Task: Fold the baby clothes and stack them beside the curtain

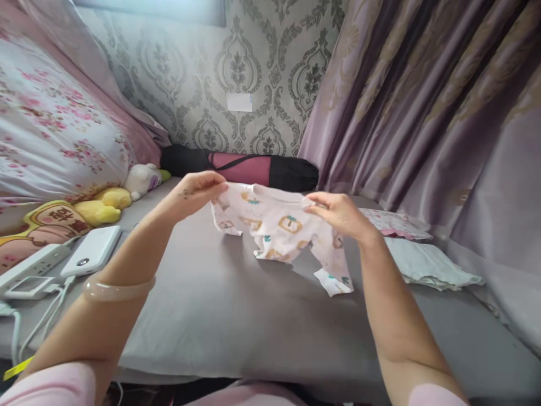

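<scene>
A small white long-sleeved shirt (291,223) with brown and green prints hangs above the grey bed sheet (236,316), stretched between both hands. My left hand (196,194) pinches its left shoulder, fingers closed on the cloth. At the other shoulder, near the neckline, my right hand (333,211) is closed on the fabric. The shirt's sleeves and lower edge dangle, one cuff low on the right near the sheet.
Folded white cloth (431,262) and a folded pink-patterned cloth (395,223) lie right. A white power bank (92,251), a power strip (36,262) and cables lie left, near plush toys (103,206). A black and pink roll (240,169) lies along the wall.
</scene>
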{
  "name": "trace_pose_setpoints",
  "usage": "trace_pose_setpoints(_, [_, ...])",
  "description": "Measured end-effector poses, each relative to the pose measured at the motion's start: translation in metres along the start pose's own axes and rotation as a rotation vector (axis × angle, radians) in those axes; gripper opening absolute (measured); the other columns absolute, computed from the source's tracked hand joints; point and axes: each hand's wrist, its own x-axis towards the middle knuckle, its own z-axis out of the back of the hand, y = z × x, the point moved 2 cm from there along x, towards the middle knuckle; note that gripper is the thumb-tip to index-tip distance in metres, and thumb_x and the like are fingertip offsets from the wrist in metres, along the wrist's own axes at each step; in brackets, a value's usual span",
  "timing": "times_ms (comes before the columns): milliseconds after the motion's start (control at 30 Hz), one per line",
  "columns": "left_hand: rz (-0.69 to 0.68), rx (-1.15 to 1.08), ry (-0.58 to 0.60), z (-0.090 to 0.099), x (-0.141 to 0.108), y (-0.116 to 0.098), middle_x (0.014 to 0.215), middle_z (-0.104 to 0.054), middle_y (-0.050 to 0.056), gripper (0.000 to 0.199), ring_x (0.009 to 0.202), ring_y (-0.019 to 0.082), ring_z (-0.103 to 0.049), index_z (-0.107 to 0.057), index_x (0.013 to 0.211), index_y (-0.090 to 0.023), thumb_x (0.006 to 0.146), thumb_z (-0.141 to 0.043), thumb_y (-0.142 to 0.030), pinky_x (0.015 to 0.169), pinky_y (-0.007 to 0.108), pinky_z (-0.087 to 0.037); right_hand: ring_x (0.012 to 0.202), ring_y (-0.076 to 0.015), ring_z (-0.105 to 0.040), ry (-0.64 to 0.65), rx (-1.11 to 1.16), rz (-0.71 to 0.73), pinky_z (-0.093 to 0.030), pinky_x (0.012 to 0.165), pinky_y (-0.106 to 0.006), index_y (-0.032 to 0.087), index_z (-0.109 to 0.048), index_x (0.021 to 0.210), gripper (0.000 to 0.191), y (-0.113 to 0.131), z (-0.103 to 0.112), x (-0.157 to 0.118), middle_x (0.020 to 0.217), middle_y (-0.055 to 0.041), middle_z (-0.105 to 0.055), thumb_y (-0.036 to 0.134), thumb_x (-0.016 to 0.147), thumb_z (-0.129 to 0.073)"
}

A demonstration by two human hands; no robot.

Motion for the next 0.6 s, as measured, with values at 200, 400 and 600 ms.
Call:
trace_pose_setpoints(200, [-0.37,0.246,-0.378,-0.015,0.007,-0.052,0.084,-0.061,0.002,0.01,0.085,0.017,-0.058,-0.063,0.086,-0.02,0.085,-0.059,-0.029,0.077,0.025,-0.045,0.091,-0.0224,-0.067,-0.251,-0.314,0.155,-0.048,0.074,-0.029,0.027,-0.068,0.11,0.028,0.029,0.03,0.013,0.095,-0.002,-0.073,0.044,0.095,-0.052])
trace_pose_setpoints(400, [-0.354,0.31,-0.144,0.002,0.045,-0.036,0.077,-0.064,0.001,0.012,0.077,0.016,-0.058,-0.067,0.08,-0.022,0.078,-0.064,-0.033,0.067,0.022,-0.043,0.089,-0.0235,-0.068,-0.258,-0.497,0.132,-0.045,0.072,-0.03,0.027,-0.067,0.108,0.028,0.02,0.05,0.031,0.089,-0.003,-0.072,0.047,0.096,-0.05])
trace_pose_setpoints(600, [-0.331,0.407,0.019,-0.008,0.061,-0.025,0.066,-0.063,-0.001,0.019,0.061,0.012,-0.053,-0.072,0.076,-0.02,0.073,-0.068,-0.039,0.058,0.021,-0.038,0.074,-0.0233,-0.066,-0.185,-0.605,-0.026,-0.042,0.067,-0.03,0.023,-0.068,0.098,0.026,0.003,0.058,0.041,0.075,-0.0044,-0.07,0.045,0.093,-0.056])
